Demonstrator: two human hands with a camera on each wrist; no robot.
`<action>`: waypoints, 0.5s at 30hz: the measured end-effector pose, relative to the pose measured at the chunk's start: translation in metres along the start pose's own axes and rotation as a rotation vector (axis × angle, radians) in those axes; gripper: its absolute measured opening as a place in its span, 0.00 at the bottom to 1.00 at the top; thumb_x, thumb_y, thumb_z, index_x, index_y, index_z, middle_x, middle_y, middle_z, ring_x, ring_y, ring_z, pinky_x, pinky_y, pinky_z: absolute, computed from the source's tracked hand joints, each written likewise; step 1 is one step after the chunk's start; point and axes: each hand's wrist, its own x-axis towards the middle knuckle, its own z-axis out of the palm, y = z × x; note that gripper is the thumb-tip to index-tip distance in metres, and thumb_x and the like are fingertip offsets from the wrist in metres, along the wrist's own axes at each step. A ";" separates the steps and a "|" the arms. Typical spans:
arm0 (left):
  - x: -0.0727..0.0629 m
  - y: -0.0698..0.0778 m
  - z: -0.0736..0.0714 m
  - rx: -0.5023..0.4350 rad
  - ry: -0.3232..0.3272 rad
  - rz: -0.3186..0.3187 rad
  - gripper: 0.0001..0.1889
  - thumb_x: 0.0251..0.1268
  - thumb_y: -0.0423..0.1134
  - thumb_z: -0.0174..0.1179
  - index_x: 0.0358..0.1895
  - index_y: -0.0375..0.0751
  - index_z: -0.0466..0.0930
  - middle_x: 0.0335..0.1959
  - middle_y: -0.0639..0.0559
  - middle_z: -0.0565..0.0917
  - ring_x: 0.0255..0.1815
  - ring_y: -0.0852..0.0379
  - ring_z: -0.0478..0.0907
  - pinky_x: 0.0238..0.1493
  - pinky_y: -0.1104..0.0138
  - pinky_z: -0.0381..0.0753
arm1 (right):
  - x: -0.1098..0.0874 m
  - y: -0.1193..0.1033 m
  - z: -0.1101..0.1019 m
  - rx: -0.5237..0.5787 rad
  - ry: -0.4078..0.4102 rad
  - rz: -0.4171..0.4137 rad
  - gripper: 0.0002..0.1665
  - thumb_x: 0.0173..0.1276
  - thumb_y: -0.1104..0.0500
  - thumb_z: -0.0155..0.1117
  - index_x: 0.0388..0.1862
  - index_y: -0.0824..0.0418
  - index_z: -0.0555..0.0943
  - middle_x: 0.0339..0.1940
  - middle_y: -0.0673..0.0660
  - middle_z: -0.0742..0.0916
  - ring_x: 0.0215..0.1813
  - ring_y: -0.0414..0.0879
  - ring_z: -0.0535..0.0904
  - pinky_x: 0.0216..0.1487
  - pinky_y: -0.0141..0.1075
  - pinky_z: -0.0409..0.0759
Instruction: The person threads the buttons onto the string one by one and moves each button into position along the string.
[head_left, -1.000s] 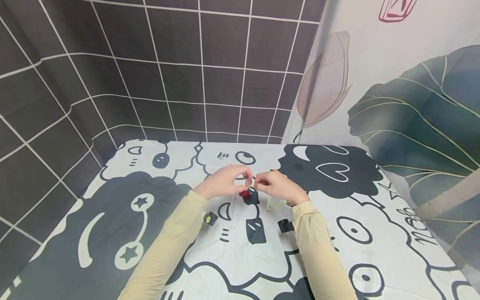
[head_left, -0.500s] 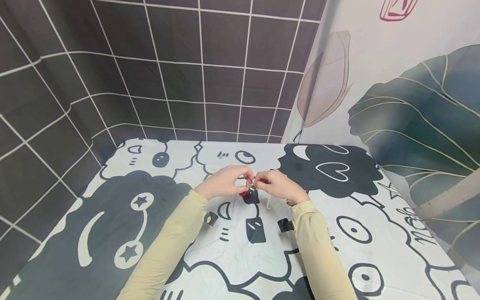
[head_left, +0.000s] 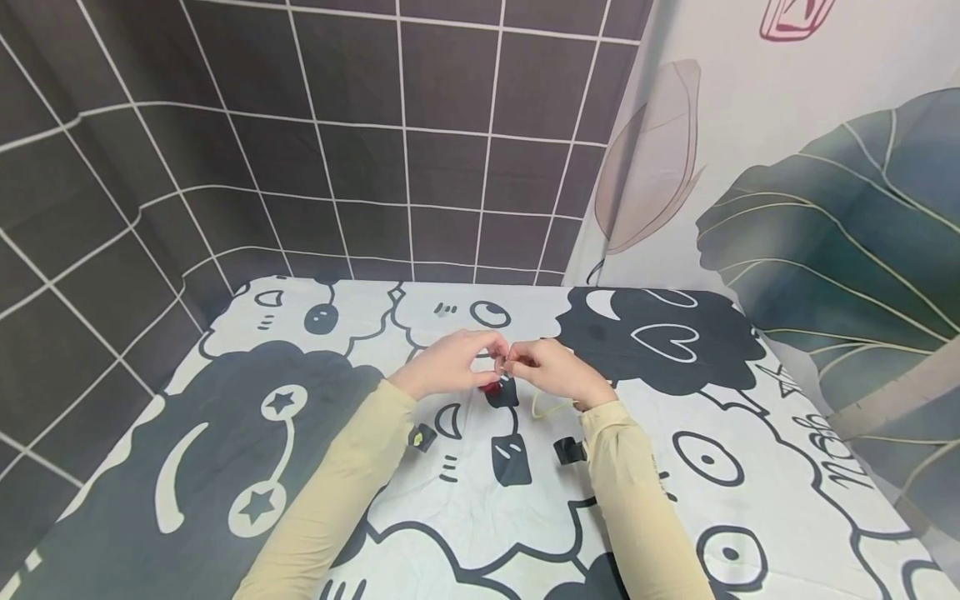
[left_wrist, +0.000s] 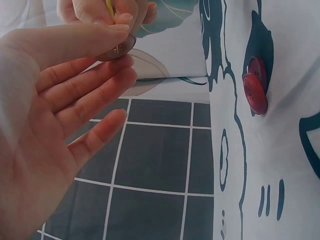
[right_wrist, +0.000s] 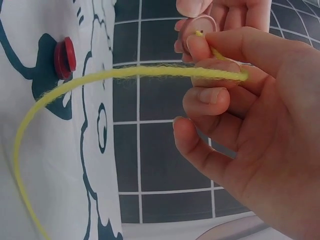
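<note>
My left hand (head_left: 453, 364) pinches a pinkish, see-through button (right_wrist: 206, 24) between thumb and fingertips, its other fingers spread loosely. In the right wrist view, my right hand (right_wrist: 260, 100) pinches yellow yarn (right_wrist: 135, 72) close to its end, and the tip is at a hole of the button. From these fingers the yarn loops down to the cloth. Both hands meet just above the tablecloth in the head view. Below them lie two red buttons (left_wrist: 256, 92), one leaning on the other. In the left wrist view, fingers partly cover the pinkish button.
A white tablecloth (head_left: 480, 517) with black cartoon prints covers the table. Behind it hangs a dark cloth (head_left: 442, 167) with a white grid, and a leaf-print curtain (head_left: 825, 217) is at the right. Small black pieces (head_left: 422, 437) show beside the sleeves.
The right fingertips have shifted very slightly left, closer to the left fingertips and the button. The left hand and the red buttons look unmoved.
</note>
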 end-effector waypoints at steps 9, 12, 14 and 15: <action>-0.001 0.004 -0.003 -0.041 0.038 -0.026 0.14 0.59 0.37 0.65 0.45 0.46 0.71 0.40 0.52 0.83 0.42 0.58 0.79 0.48 0.66 0.77 | 0.002 0.001 0.002 0.007 0.046 -0.031 0.10 0.71 0.59 0.55 0.35 0.61 0.82 0.23 0.55 0.80 0.25 0.39 0.68 0.30 0.29 0.66; -0.002 0.005 -0.003 -0.043 0.052 -0.026 0.13 0.58 0.38 0.66 0.40 0.45 0.70 0.38 0.52 0.82 0.40 0.57 0.78 0.45 0.66 0.75 | 0.003 0.001 0.002 0.035 0.042 -0.009 0.15 0.75 0.55 0.51 0.33 0.62 0.80 0.20 0.51 0.75 0.25 0.40 0.67 0.31 0.31 0.67; -0.002 0.004 -0.003 -0.036 0.066 -0.027 0.13 0.58 0.39 0.67 0.38 0.45 0.70 0.37 0.51 0.82 0.39 0.57 0.77 0.45 0.66 0.74 | 0.002 0.000 0.002 0.049 0.040 0.014 0.19 0.77 0.53 0.47 0.33 0.62 0.79 0.20 0.49 0.72 0.25 0.40 0.67 0.32 0.32 0.67; -0.002 0.004 -0.003 -0.031 0.075 -0.028 0.12 0.58 0.39 0.67 0.37 0.44 0.71 0.37 0.51 0.82 0.39 0.57 0.76 0.44 0.66 0.74 | 0.003 0.000 0.002 0.057 0.040 0.026 0.20 0.78 0.52 0.46 0.33 0.62 0.79 0.20 0.48 0.73 0.25 0.41 0.68 0.33 0.33 0.68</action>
